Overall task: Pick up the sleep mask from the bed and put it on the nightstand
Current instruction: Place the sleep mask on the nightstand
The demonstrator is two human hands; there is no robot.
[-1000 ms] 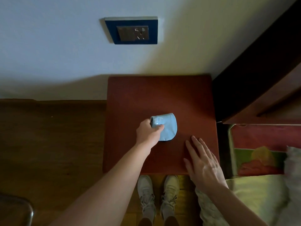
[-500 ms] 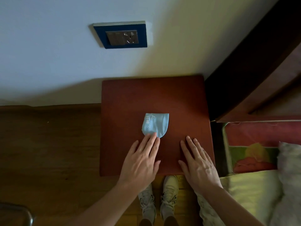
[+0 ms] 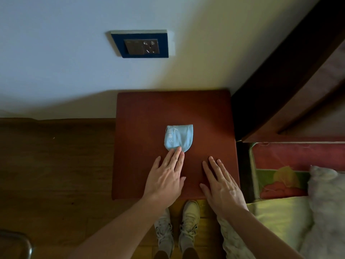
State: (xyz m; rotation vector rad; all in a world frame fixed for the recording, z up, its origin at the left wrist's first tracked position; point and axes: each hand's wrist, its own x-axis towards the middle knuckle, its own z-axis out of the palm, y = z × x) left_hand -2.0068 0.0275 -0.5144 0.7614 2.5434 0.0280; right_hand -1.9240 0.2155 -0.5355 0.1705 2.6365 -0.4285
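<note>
The light blue sleep mask (image 3: 179, 137), folded with white print on its left side, lies flat near the middle of the reddish-brown nightstand (image 3: 209, 116). My left hand (image 3: 166, 177) rests flat on the nightstand, fingers extended, with the fingertips touching the mask's near edge; it grips nothing. My right hand (image 3: 222, 186) lies flat and open on the nightstand's front right part, apart from the mask.
The bed (image 3: 291, 176) with a patterned sheet, a yellow-green cover and a pale pillow (image 3: 328, 206) stands right of the nightstand under a dark wooden headboard (image 3: 291, 71). A wall socket (image 3: 141, 46) is above. Wooden floor spreads left; my shoes (image 3: 177, 221) are below.
One second ago my left hand gripped the mask on the nightstand; it has let go and now lies flat with fingertips on the mask's near edge. The right hand stayed flat.
</note>
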